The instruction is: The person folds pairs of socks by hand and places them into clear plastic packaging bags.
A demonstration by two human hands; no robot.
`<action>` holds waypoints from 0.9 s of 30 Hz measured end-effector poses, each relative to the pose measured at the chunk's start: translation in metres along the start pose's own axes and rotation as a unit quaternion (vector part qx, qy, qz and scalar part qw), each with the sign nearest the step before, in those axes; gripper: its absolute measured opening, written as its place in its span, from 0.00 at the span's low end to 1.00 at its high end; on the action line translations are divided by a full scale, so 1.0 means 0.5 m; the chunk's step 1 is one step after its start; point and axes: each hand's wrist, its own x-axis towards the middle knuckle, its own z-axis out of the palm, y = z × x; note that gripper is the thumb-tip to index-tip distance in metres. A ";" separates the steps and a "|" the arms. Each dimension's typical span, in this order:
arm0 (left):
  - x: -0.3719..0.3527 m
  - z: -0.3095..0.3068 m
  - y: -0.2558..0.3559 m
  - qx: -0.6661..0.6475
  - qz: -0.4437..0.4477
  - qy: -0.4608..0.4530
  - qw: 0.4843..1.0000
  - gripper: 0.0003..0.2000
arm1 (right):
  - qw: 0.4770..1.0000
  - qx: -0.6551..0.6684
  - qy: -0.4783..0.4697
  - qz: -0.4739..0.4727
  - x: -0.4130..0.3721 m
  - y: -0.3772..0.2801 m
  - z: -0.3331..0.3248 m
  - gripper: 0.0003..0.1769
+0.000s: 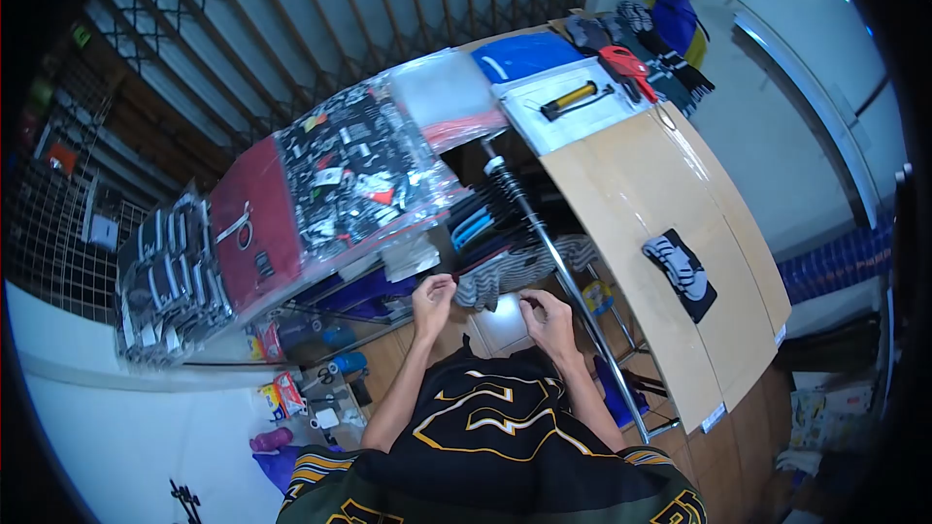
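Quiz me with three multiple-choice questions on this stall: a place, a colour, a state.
1. Where is the striped cloth? A. on the tan board B. on the floor C. on a chair
2. What colour is the flat package beside the patterned bag? A. green B. red C. yellow
3. How are the left hand and right hand placed? A. clasped B. apart, flanking the white sheet C. flat on the board
Answers: 1 A, it lies on the board; 2 B, its face is red; 3 B, the sheet shows between them.
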 end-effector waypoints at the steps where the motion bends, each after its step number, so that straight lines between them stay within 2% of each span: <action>1: 0.011 -0.032 -0.023 -0.027 -0.032 0.038 0.998 0.11 | 1.000 0.006 -0.014 0.006 -0.009 -0.011 0.020 0.10; 3: 0.031 -0.089 -0.043 -0.036 -0.129 0.088 0.987 0.11 | 0.999 0.013 -0.032 0.017 -0.031 -0.022 0.058 0.10; 4: 0.044 -0.114 -0.056 -0.118 -0.158 0.097 0.976 0.12 | 0.999 0.008 -0.041 0.017 -0.043 -0.028 0.073 0.11; 5: 0.057 -0.133 -0.074 -0.119 -0.158 0.099 0.975 0.12 | 0.999 0.002 -0.049 0.017 -0.057 -0.033 0.088 0.11; 7: 0.084 -0.163 -0.106 -0.216 -0.159 0.136 0.954 0.14 | 0.998 0.011 -0.050 0.032 -0.085 -0.045 0.113 0.11; 9: 0.121 -0.182 -0.144 -0.228 -0.164 0.160 0.946 0.17 | 0.995 0.000 -0.065 0.071 -0.111 -0.063 0.127 0.11; 12: 0.164 -0.192 -0.167 -0.101 -0.172 0.235 0.951 0.26 | 0.993 -0.010 -0.066 0.095 -0.149 -0.073 0.146 0.11; 13: 0.175 -0.195 -0.170 -0.101 -0.172 0.231 0.952 0.26 | 0.993 -0.011 -0.063 0.097 -0.161 -0.075 0.151 0.11; 15: 0.209 -0.200 -0.217 0.073 -0.089 0.279 0.953 0.27 | 0.992 -0.014 -0.059 0.115 -0.180 -0.078 0.155 0.11; 18: 0.236 -0.204 -0.244 0.071 -0.116 0.299 0.945 0.27 | 0.991 -0.015 -0.044 0.123 -0.198 -0.081 0.153 0.11; 21: 0.249 -0.210 -0.263 0.036 -0.113 0.268 0.956 0.27 | 0.993 -0.030 -0.026 0.109 -0.204 -0.082 0.145 0.11; 25: 0.278 -0.229 -0.319 -0.062 -0.061 0.216 0.972 0.27 | 0.991 -0.044 -0.007 0.127 -0.212 -0.066 0.137 0.12; 26: 0.276 -0.229 -0.311 0.000 -0.073 0.233 0.970 0.26 | 0.992 -0.040 0.003 0.121 -0.212 -0.065 0.136 0.12; 27: 0.267 -0.226 -0.286 0.000 -0.071 0.232 0.970 0.26 | 0.993 -0.036 0.012 0.116 -0.212 -0.064 0.136 0.12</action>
